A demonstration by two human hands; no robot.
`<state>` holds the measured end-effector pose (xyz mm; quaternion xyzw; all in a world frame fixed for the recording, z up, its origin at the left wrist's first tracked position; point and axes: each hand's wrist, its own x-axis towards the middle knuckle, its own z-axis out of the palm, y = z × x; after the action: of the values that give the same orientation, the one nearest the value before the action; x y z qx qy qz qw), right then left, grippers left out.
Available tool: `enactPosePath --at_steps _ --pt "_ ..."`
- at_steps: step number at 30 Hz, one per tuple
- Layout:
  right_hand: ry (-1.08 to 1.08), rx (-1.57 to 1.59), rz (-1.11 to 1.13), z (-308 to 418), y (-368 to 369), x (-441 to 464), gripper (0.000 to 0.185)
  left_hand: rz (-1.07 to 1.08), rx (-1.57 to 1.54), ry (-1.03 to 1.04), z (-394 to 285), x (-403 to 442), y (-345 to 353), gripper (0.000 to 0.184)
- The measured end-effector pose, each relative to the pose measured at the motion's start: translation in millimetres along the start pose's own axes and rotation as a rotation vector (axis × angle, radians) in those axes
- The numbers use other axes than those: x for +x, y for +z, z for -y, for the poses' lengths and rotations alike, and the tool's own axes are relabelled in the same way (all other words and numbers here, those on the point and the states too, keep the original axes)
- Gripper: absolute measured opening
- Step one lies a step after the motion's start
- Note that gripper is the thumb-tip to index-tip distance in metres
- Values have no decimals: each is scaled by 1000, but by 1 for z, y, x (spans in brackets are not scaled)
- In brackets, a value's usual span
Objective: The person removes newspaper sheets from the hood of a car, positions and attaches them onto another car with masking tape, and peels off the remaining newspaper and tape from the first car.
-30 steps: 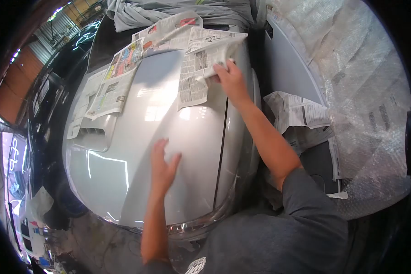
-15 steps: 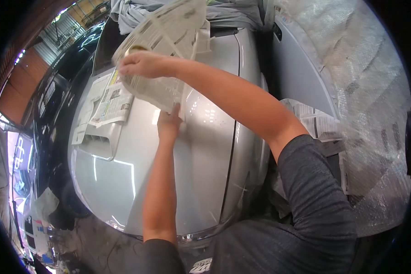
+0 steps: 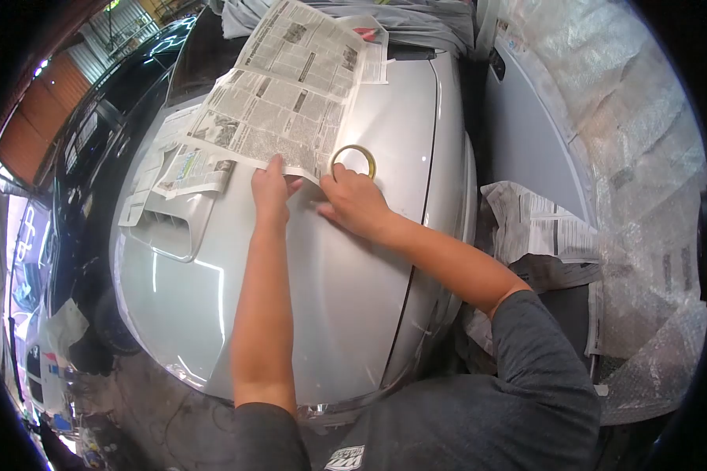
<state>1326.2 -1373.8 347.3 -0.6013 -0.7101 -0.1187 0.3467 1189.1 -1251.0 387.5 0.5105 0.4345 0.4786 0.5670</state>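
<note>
A sheet of newspaper (image 3: 283, 98) lies spread over the silver car hood (image 3: 322, 290), its lower edge toward me. My left hand (image 3: 272, 192) is at that lower edge, its index finger over the paper and its thumb out to the side; it appears to pinch the edge. Right of it, my right hand (image 3: 355, 202) has a roll of tape (image 3: 372, 165) at its fingers. Those fingertips touch the sheet's lower right corner. Whether a strip of tape runs from the roll cannot be made out.
More newspaper (image 3: 192, 174) covers part of the hood scoop (image 3: 165, 228) on the left. Grey cloth (image 3: 424, 27) is bunched at the back. On the right stand a grey panel (image 3: 538, 133) and plastic sheeting (image 3: 644, 180). A dark car (image 3: 94, 169) is at the left.
My right hand has come down and right, from above the sheet to its lower corner, with the tape roll. The raised, folded newspaper now lies spread out. My left hand has shifted slightly left.
</note>
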Motion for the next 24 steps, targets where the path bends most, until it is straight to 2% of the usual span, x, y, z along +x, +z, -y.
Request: enactPosePath --at_steps 4,7,10,14,17,20,24 --pt "-29 -89 -26 -17 26 5 20 1 -63 -18 -5 -5 5 35" --pt "-53 -81 -21 -17 8 13 13 35 -75 -37 -9 -2 3 32" --pt "66 -101 -4 -30 -13 36 11 63 -42 -6 -21 -6 5 37" --pt "140 -142 7 -60 -69 95 16 98 16 69 -43 -16 7 49" --pt "76 -299 -45 -86 -118 153 22 179 85 119 -40 -33 7 48" --pt "16 -458 -135 -137 -150 220 22 313 224 138 -37 -85 4 39" --pt "-51 -594 -364 -189 -184 283 16 487 368 174 -16 -158 -29 27"
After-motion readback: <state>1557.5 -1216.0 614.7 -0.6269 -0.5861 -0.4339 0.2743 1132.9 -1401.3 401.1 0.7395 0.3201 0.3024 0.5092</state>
